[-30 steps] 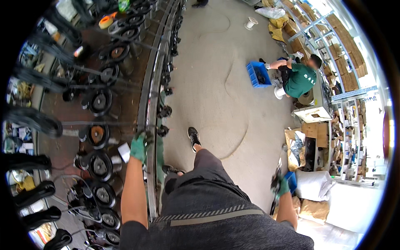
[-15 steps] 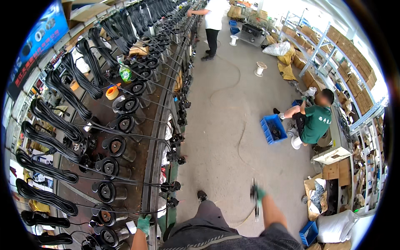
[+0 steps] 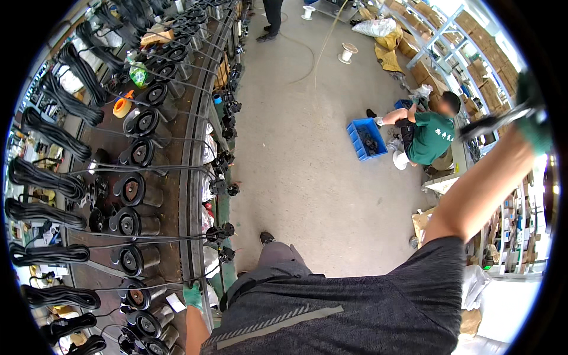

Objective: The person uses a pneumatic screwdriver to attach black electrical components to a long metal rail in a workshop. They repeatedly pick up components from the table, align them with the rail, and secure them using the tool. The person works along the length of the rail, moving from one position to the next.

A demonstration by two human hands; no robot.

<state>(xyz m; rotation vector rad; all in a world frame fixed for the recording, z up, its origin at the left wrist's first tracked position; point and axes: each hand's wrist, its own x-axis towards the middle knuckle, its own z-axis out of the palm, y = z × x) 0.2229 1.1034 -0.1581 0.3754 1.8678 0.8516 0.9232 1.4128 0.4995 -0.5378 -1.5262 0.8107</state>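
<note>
1. Far left: coils [image 3: 46, 177] of black cable are seen hung in a row along the bench [image 3: 171, 213].
2. Beside the coils: a row of round black motor units [image 3: 131, 190] is noted, with an orange tape roll [image 3: 122, 106] and a green bottle [image 3: 138, 74] set among them farther up. Cables [image 3: 186, 167] are led from this side across to the rail [image 3: 190, 236].
3. Bench edge: the gloved left hand [image 3: 192, 296] is placed at the rail, just beside a white card [image 3: 176, 302]. Its position there is unchanged from half a second ago. Whether its fingers are closed on the rail or a cable cannot be told.
4. Outer side of the rail: black cable ends [image 3: 220, 186] are left hanging over the aisle.
5. Mid-right: a blue crate [image 3: 367, 142] with dark parts is found on the floor, near a seated co-worker [image 3: 432, 133] in a green shirt.
6. Far right: a long, dark tool [image 3: 494, 123] is gripped in the gloved right hand [image 3: 532, 121]; its type is obscured by blur. Half a second ago it was carried low over the floor; it has since been swung up and outward, in front of the shelves [image 3: 491, 89].
7. Finding: the tool is judged out of reach of the units at present, with only the left hand kept at the bench.
</note>
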